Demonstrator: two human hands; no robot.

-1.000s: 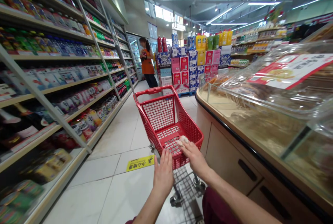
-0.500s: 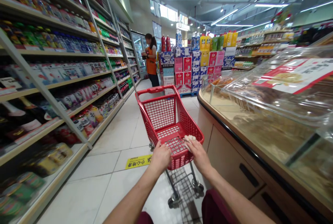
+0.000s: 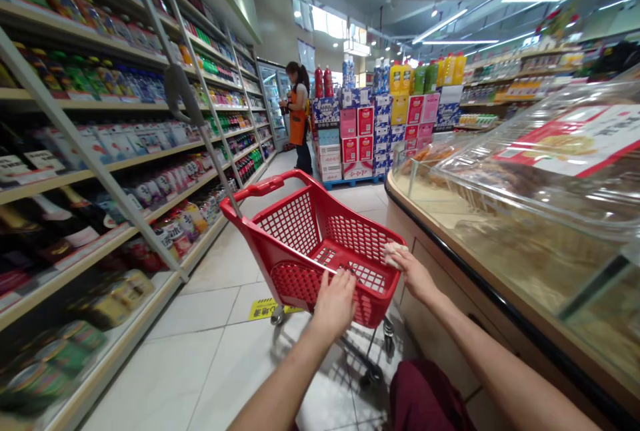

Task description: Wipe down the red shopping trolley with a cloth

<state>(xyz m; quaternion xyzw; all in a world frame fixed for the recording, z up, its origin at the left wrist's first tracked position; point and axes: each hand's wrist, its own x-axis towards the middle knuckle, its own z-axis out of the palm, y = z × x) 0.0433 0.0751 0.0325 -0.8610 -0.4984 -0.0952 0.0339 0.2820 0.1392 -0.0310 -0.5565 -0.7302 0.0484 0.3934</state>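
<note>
A red plastic shopping cart (image 3: 300,284) stands turned at an angle in front of me, its handle at the far left. My left hand (image 3: 336,301) is closed over the near rim of its basket, fingers reaching over the edge. In my right hand (image 3: 416,275) is a crumpled whitish cloth (image 3: 396,254), pressed against the rim at the basket's right corner. Inside, the slotted basket holds nothing that I can see.
Drink shelves (image 3: 125,164) line the left side. A glass-sided counter (image 3: 480,237) with clear food boxes stands close on the right. Ahead are stacked drink cartons (image 3: 357,134) and a person in an orange apron (image 3: 299,125). A yellow floor sign (image 3: 263,309) lies beside the cart.
The cart has swung round, its handle end moving left and towards me. My left hand has shifted right along with the rim, and my right hand with the cloth has moved up and right.
</note>
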